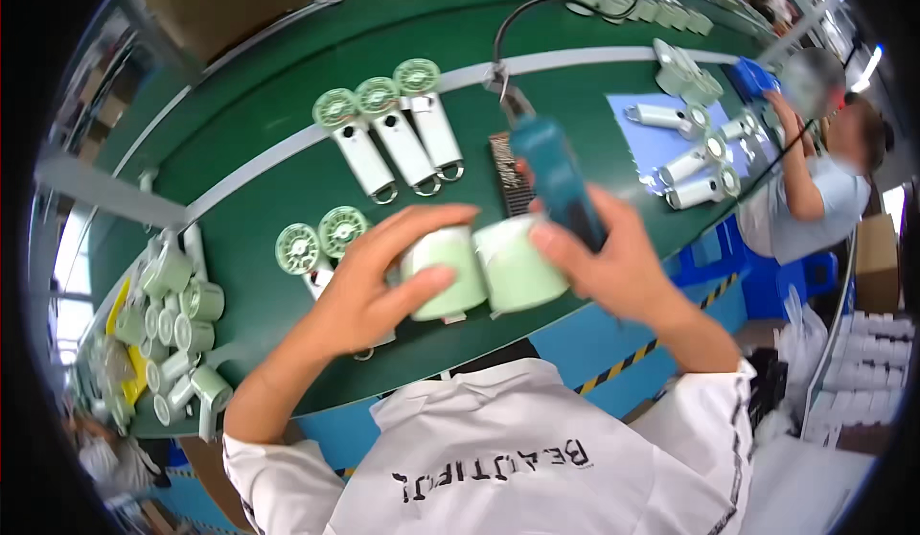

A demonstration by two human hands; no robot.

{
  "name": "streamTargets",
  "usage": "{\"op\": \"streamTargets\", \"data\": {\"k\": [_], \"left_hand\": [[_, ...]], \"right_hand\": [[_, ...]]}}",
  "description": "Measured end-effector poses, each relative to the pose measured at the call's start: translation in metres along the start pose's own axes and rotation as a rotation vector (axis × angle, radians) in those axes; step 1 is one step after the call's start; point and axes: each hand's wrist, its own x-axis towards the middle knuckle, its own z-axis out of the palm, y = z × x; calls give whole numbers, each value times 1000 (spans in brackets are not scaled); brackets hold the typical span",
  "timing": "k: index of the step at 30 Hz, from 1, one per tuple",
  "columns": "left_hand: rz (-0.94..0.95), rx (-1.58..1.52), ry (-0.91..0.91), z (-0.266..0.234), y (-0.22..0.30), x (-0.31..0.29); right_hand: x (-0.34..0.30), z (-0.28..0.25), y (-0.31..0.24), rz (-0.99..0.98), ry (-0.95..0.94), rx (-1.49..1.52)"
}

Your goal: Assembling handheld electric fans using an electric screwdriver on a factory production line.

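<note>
My left hand (369, 281) is closed round a pale green cup-shaped housing (458, 259), its thumb across the front. Side by side with it, almost touching, is a second pale green cup-shaped housing (520, 271). The thumb of my right hand (618, 262) presses on that second one. My right hand's fingers wrap round a teal electric screwdriver (553, 166), hung by its top from a hook and cable. Behind my left hand lie white handles with green grille heads (299, 245), partly hidden. Motion blurs the hands and housings slightly.
Three white handheld fan bodies (388, 147) lie farther back by a metal rail. A dark gridded strip (511, 175) is behind the screwdriver. Many green housings (177, 314) are piled at left. More fan parts rest on a blue sheet (637, 127) at right, near another person (805, 185).
</note>
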Motion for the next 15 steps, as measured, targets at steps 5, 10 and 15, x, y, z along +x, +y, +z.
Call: {"op": "streamTargets", "data": {"k": [5,10,15], "left_hand": [[-363,-301,94,-14,-16,11],[-624,-551,178,-17,-30,4],[-644,-343,269,-18,-52,1]], "right_hand": [[76,0,-18,198,-193,-157],[106,14,-11,423,-350,-145],[122,40,23,540,-373,-204]]}}
